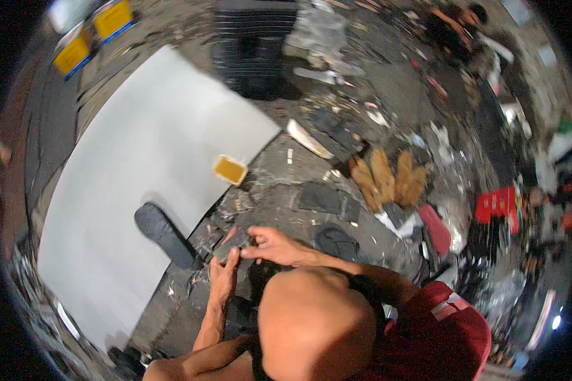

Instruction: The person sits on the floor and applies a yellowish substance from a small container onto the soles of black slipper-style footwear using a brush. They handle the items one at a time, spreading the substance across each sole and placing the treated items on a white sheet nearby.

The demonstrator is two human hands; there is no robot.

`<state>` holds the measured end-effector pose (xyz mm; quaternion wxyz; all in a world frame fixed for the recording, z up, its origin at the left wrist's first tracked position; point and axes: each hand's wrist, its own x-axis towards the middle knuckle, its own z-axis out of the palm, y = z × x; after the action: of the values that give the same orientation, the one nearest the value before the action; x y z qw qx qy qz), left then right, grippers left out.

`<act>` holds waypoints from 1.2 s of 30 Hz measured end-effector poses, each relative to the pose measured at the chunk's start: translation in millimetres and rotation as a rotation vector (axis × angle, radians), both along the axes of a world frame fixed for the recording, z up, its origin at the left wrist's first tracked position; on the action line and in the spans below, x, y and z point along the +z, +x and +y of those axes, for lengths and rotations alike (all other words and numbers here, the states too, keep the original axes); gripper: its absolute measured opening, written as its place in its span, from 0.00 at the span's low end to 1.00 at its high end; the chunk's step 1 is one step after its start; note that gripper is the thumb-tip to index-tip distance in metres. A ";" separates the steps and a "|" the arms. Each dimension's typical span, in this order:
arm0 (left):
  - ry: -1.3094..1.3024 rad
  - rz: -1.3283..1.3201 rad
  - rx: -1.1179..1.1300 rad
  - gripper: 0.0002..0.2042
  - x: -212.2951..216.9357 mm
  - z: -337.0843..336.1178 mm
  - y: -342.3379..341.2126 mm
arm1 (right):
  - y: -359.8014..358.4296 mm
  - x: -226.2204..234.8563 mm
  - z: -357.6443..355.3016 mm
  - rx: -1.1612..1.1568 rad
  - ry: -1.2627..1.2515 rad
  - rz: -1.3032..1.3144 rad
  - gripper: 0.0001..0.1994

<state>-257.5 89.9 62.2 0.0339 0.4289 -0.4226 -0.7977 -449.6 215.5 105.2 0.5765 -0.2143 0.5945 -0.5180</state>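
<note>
Between my two hands is a small flat dark-grey piece (pixel 236 242), of a kind I cannot make out. My left hand (pixel 222 274) grips its near edge with the thumb on top. My right hand (pixel 274 246) pinches its right side between thumb and fingers. Just left of my hands, a black shoe sole (pixel 162 232) lies across the edge of a large white sheet (pixel 127 152). Beyond them, a square pale-rimmed tray with yellow-brown content (pixel 230 169) rests at the sheet's right edge.
Brown fuzzy shoe-shaped pieces (pixel 388 178) and dark flat scraps (pixel 327 200) lie to the right. A black ribbed object (pixel 254 47) stands at the far side. Red box (pixel 497 204) at right; yellow-and-blue boxes (pixel 113 20) far left. Another person (pixel 457 28) sits far right.
</note>
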 end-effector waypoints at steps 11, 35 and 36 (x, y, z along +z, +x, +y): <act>-0.473 0.061 -0.113 0.23 -0.4 -236.1 85.7 | 6.0 -2.7 249.2 -0.563 0.567 0.798 0.22; -0.672 0.346 0.154 0.24 226.4 -258.0 26.1 | 208.0 -111.3 403.1 -0.499 0.433 0.368 0.29; -0.813 0.101 -0.186 0.31 260.8 -266.6 34.9 | 195.0 -95.2 376.4 -0.386 0.358 0.326 0.28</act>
<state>-222.5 -176.7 323.0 0.1490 0.3010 -0.7377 -0.5857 -254.6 591.9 10.0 0.3933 -0.0728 0.7905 -0.4638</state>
